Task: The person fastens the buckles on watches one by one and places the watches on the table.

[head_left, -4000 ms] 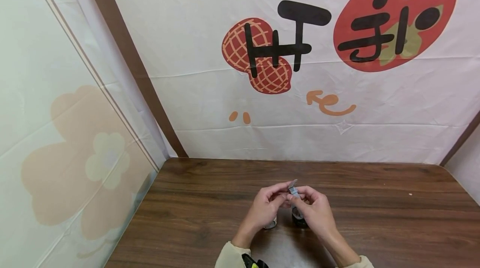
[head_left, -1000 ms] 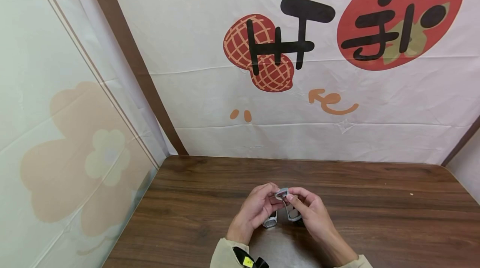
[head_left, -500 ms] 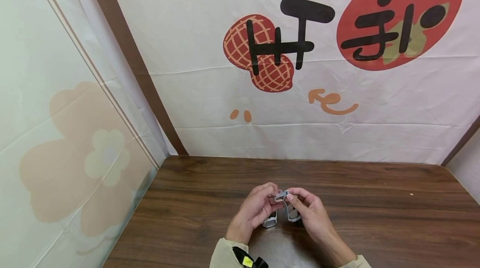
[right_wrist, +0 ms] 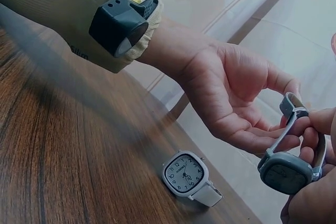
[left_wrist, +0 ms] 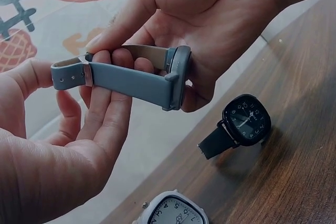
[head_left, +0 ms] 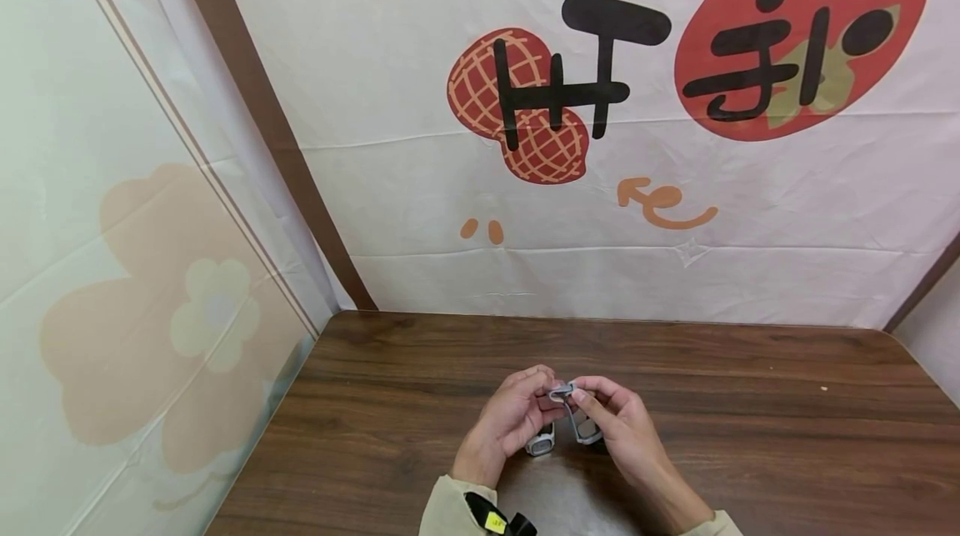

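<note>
Both hands hold a grey-blue wristwatch (left_wrist: 131,83) above the table, its strap forming a loop through the metal buckle (left_wrist: 87,72). My left hand (head_left: 504,419) holds the folded strap end, with fingers passing behind the band. From the other side my right hand (head_left: 628,428) pinches the strap by the buckle, thumb on top. The dark square case (right_wrist: 286,173) hangs at the lower end of the loop, near the right palm. Below lie a white watch (right_wrist: 184,174) with a pale dial and a black watch (left_wrist: 247,120); the black one is mostly hidden in the head view.
The dark wooden table (head_left: 390,419) ends at a printed fabric backdrop (head_left: 420,186), with another cloth panel (head_left: 150,269) on the left. A black wrist device (right_wrist: 118,27) with a yellow label sits on the left sleeve (right_wrist: 63,14). A tiny pale speck (head_left: 823,388) lies at right.
Four seconds ago the strap stood upright between the fingertips; now it is looped and the left hand has turned more palm-up. Over the last second only the strap end shifts slightly.
</note>
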Motion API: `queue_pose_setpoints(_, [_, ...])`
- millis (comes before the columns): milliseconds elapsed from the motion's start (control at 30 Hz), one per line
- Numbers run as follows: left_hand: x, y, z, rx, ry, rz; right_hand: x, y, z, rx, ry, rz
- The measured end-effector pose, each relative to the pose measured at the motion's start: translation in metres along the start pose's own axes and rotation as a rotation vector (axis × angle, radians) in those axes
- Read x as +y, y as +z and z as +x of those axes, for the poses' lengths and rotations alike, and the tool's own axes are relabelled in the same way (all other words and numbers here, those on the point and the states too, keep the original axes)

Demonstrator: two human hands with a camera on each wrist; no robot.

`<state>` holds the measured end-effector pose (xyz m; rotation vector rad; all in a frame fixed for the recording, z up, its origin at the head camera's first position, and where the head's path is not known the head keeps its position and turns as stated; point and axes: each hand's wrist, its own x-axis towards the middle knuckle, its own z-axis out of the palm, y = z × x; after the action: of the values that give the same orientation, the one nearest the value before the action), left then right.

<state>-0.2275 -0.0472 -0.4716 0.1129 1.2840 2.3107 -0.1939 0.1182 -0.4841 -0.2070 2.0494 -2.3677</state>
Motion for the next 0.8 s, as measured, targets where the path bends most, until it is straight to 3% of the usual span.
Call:
queue_pose_setpoints(433, [0.0011, -0.0017, 0.0007, -0.056, 0.027, -0.002, -0.0053, -0.0016, -0.0013, -0.01, -0.03, -0.045])
queue_pose_setpoints(800, [0.0012, 0.003, -0.0004, -0.024, 0.089, 0.05, -0.0057, -0.0049, -0.0014, -0.044, -0.075, -0.037])
